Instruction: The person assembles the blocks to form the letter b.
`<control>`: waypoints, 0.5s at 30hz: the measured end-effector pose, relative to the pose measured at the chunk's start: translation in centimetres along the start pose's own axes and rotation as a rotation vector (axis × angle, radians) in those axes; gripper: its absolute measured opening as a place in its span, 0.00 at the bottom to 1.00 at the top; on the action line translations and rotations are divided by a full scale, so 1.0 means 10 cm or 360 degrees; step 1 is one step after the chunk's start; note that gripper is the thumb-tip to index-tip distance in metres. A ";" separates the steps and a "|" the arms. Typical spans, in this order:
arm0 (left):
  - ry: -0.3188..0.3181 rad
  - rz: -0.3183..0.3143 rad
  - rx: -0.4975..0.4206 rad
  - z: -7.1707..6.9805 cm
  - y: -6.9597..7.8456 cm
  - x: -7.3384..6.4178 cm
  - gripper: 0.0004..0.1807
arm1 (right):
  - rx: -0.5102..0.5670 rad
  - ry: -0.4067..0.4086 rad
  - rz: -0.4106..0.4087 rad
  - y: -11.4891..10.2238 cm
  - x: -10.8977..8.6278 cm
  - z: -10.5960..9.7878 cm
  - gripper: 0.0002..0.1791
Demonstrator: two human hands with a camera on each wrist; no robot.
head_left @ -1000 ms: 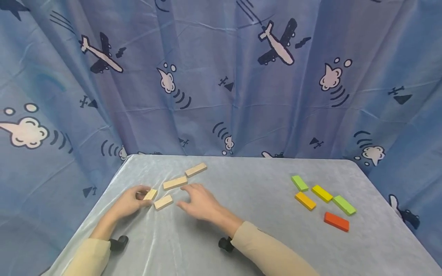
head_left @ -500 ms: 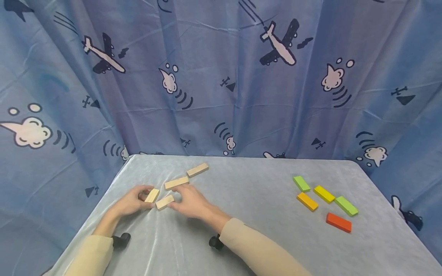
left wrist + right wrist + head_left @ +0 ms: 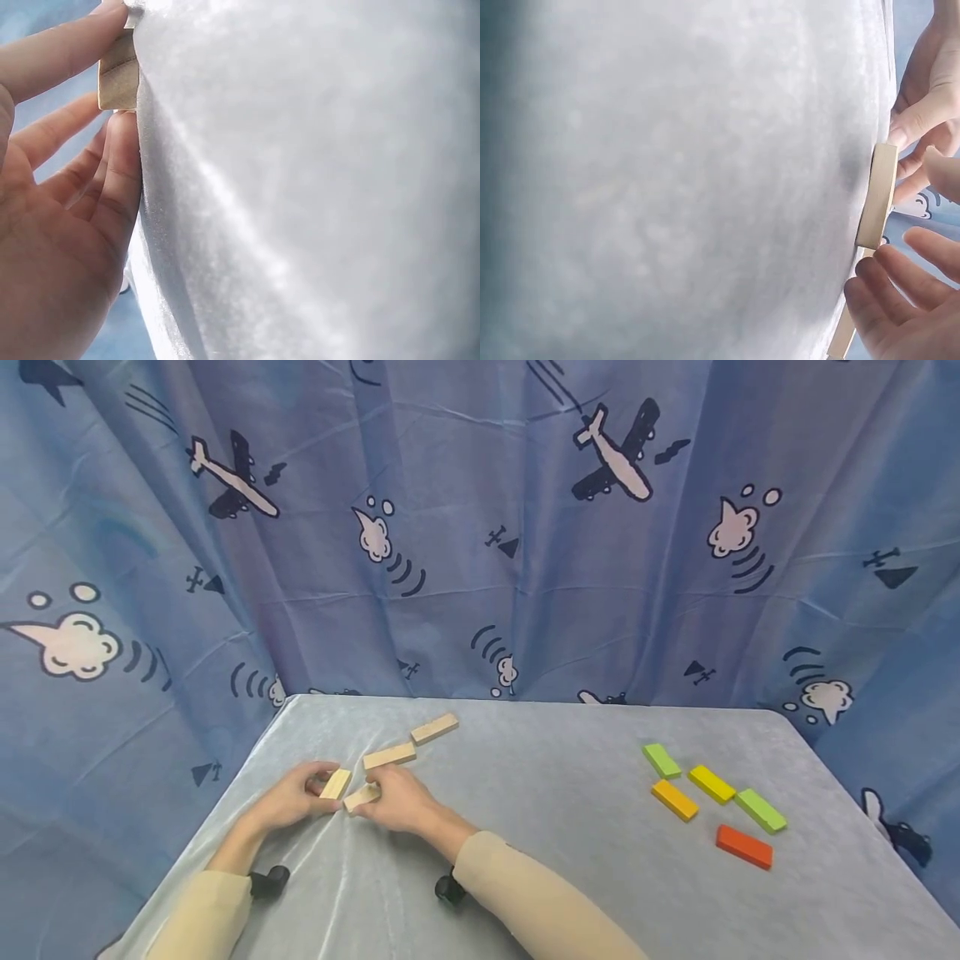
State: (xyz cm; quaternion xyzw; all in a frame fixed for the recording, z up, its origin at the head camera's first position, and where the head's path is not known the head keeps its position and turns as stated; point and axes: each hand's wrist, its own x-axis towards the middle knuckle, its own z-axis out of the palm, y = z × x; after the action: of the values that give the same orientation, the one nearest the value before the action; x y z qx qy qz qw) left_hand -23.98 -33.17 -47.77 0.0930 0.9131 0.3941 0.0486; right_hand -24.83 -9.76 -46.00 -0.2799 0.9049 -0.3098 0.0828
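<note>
In the head view my left hand point(image 3: 292, 795) holds a plain wooden block point(image 3: 336, 783) between thumb and fingers at the table's left side. The left wrist view shows only the end of that block point(image 3: 118, 71) in the grip. Close beside it lies a second wooden block point(image 3: 362, 799); my right hand point(image 3: 401, 800) has thumb and fingers on either side of it and covers its right end. In the right wrist view a wooden block point(image 3: 877, 196) stands near the right fingers point(image 3: 862, 300); exact contact is hard to judge there.
Two more wooden blocks, one nearer point(image 3: 388, 756) and one farther point(image 3: 435, 728), lie end to end beyond the hands. Far right are several coloured blocks, including red point(image 3: 744, 847), orange point(image 3: 675, 799) and yellow point(image 3: 712, 783). A patterned blue curtain point(image 3: 450, 610) hangs behind the table point(image 3: 570, 827).
My right hand has moved left from beside the near wooden block and closed in around its right end. The left hand stays at its block. The view has shifted slightly.
</note>
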 end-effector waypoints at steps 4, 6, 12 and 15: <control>0.0013 -0.0018 0.0002 0.00 0.00 -0.01 0.40 | -0.0007 -0.0012 0.0000 0.00 0.03 0.03 0.32; 0.0017 -0.0025 0.0002 0.00 0.00 -0.01 0.39 | -0.0011 -0.0010 0.0009 0.00 0.05 0.05 0.32; 0.0015 -0.0038 0.0000 0.02 0.01 0.00 0.39 | -0.0136 0.0035 0.0053 -0.02 0.08 0.10 0.32; 0.0020 -0.0054 -0.0011 0.01 0.01 -0.03 0.40 | -0.0235 0.0059 0.0050 -0.06 0.10 0.14 0.31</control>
State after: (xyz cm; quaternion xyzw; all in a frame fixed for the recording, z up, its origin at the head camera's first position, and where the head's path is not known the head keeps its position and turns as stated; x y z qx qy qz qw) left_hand -23.68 -33.14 -47.75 0.0748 0.9135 0.3968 0.0498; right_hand -25.00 -11.41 -46.73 -0.2652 0.9309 -0.2461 0.0501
